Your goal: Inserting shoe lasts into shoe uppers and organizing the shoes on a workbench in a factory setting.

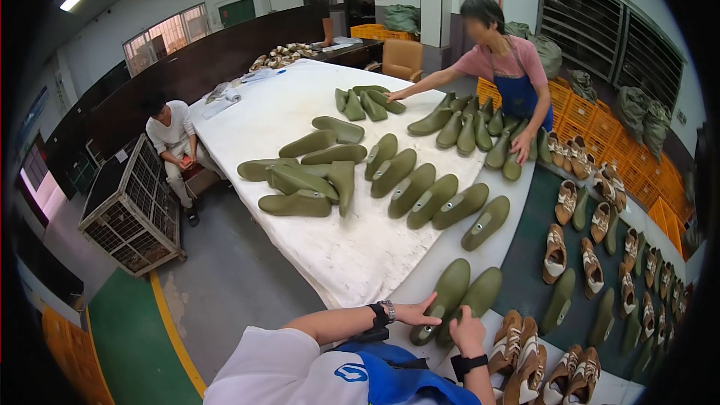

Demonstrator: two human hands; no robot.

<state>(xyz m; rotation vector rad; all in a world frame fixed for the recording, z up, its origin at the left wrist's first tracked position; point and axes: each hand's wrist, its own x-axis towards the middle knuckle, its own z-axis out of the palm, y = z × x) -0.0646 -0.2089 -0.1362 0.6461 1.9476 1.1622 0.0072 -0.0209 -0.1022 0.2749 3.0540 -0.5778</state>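
Both hands (442, 322) on olive-green shoe lasts (456, 296), smooth, side by side

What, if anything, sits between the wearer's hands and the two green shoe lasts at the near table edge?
Nothing visible: the left hand and right hand already rest on the two green shoe lasts at the white table edge.

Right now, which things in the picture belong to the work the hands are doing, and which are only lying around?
In hand:
- left hand on a green shoe last
- right hand on the second green last
- white table under them

Lying about:
- brown shoes beside the right hand
- wire cage on the floor
- orange crates
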